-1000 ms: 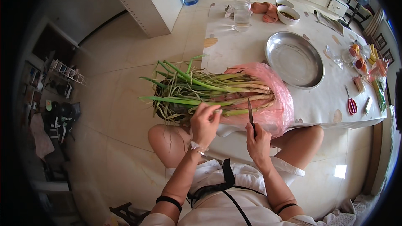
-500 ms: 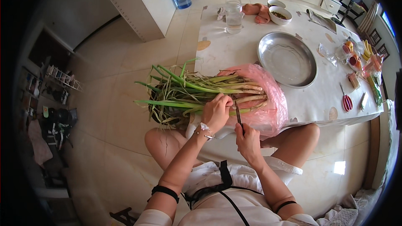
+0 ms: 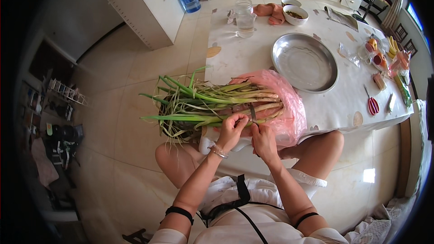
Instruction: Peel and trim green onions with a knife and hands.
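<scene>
A bunch of green onions [image 3: 212, 99] lies across the near left edge of the table, green and dried leaves to the left, pale stalk ends to the right. A pink plastic bag [image 3: 294, 113] is spread under and around those pale ends. Gripped in my right hand [image 3: 264, 142] is a small knife [image 3: 252, 114], its blade pointing away from me over the stalks. Just left of it, my left hand [image 3: 233, 131] is closed with fingertips pinched together at the near side of the bunch. Whatever sits between those fingertips is too small to make out.
Beyond the bag stands a wide metal basin [image 3: 305, 63]. A glass jar [image 3: 244, 20] and a white bowl with food [image 3: 296, 15] are at the table's far side. Red-handled scissors [image 3: 373, 105] lie right, near fruit [image 3: 379, 58]. My knees are beneath the near edge.
My right hand has moved up and closer to the left hand, tilting the knife blade over the stalks. My left hand has shifted slightly toward me. The view has shifted a little.
</scene>
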The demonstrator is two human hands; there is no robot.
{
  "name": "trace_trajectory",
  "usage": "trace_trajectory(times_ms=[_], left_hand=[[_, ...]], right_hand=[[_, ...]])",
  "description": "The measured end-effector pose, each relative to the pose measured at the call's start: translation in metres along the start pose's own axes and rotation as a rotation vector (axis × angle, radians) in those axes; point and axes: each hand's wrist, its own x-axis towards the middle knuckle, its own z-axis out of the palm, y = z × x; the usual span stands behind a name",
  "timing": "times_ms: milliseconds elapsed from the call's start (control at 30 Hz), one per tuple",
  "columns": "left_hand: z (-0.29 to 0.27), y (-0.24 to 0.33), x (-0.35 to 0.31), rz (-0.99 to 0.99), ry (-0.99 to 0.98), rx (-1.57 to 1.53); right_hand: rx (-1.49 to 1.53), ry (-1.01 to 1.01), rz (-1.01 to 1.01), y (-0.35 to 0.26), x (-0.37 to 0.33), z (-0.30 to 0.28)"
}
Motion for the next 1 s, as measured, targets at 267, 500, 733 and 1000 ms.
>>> trace_trajectory(times_ms=[267,500,733,1000], left_hand=[[-0.018,0.047,0.008,-0.109,0.093,-0.407],[-0.065,0.108,0.011,0.108,0.267,-0.517],[-0.126,0.144,-0.002,0.318,0.326,-0.620],[-0.212,0.195,-0.027,0.552,0.345,-0.736]], right_hand=[[0.094,-0.051,0.173,-0.008,0.006,-0.001],[0.131,-0.056,0.192,-0.001,-0.003,-0.004],[0.111,-0.042,0.177,-0.006,-0.003,-0.005],[0.177,-0.040,0.145,-0.004,-0.001,-0.002]])
